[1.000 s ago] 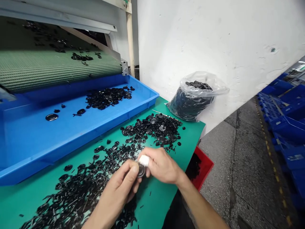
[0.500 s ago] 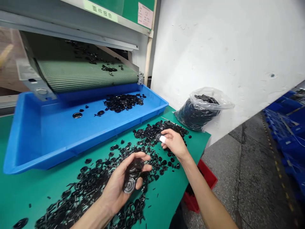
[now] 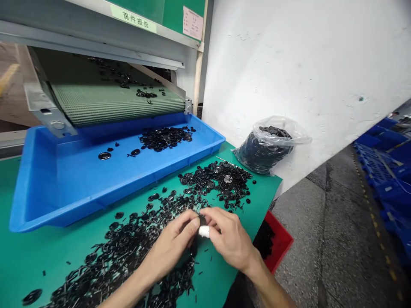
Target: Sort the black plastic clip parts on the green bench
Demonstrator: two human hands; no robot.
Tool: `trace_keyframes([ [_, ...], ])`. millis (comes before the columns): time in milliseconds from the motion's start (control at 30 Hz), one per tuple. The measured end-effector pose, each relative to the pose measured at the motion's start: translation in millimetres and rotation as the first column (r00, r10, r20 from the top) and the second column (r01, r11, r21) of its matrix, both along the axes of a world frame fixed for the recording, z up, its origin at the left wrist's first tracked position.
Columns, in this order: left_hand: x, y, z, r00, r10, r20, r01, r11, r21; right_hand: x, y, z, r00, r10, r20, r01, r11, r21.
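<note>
My left hand and my right hand meet above the near part of the table. Between their fingertips is a small black round plastic part, mostly covered by the fingers. The right thumb wears a white wrap. Whether other discs are still in the left palm is hidden. Below and left of the hands spreads a loose heap of black plastic parts, discs and thin sticks mixed. Beyond the right hand lies another pile of black parts, with a shiny disc on top.
A blue tray holding black discs stands under the end of a green conveyor belt. A clear bag of black parts leans by the white wall. Beside the table's right edge is a red bin.
My right hand has come back from the far pile to my left hand. The left hand, earlier cupped around several black discs, has turned over and closed its fingertips on a part.
</note>
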State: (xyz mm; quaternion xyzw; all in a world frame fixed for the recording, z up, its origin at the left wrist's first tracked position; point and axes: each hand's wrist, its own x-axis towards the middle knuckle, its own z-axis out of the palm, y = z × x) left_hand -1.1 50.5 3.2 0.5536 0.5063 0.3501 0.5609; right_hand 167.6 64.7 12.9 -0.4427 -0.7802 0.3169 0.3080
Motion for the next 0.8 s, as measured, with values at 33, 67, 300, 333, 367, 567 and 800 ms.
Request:
trace_keyframes([
  [33, -2, 1, 1.7, 0.998, -0.057, -0.033, 0.058, 0.998, 0.020, 5, 3, 3.1, 0.997, 0.072, 0.034, -0.072, 0.997, -0.003],
  [67, -3, 1, 3.3, 0.993, -0.099, -0.059, 0.101, 0.994, 0.032, 10, 6, 5.4, 0.990, 0.130, 0.050, -0.129, 0.991, -0.022],
  [300, -2, -4, 1.5, 0.991, -0.105, -0.088, 0.103, 0.994, -0.026, 9, 9, -2.3, 0.988, 0.060, -0.145, -0.098, 0.957, -0.273],
  [333, -2, -5, -0.3, 0.994, -0.102, -0.047, 0.098, 0.992, -0.084, 6, 8, -4.6, 0.983, 0.031, -0.182, -0.088, 0.944, -0.319],
  [367, -2, -5, -2.1, 0.995, -0.097, -0.005, 0.095, 0.985, -0.142, 3, 8, -6.5, 0.977, 0.010, -0.214, -0.088, 0.929, -0.359],
  [567, 2, 2, -4.1, 0.963, 0.076, 0.260, -0.004, 0.964, -0.265, 3, 32, -6.1, 0.972, 0.103, -0.210, -0.163, 0.943, -0.292],
  [800, 2, 9, 3.3, 0.787, 0.299, 0.540, -0.065, 0.911, -0.408, 6, 97, 3.2, 0.866, -0.072, 0.495, 0.002, 0.990, 0.141],
])
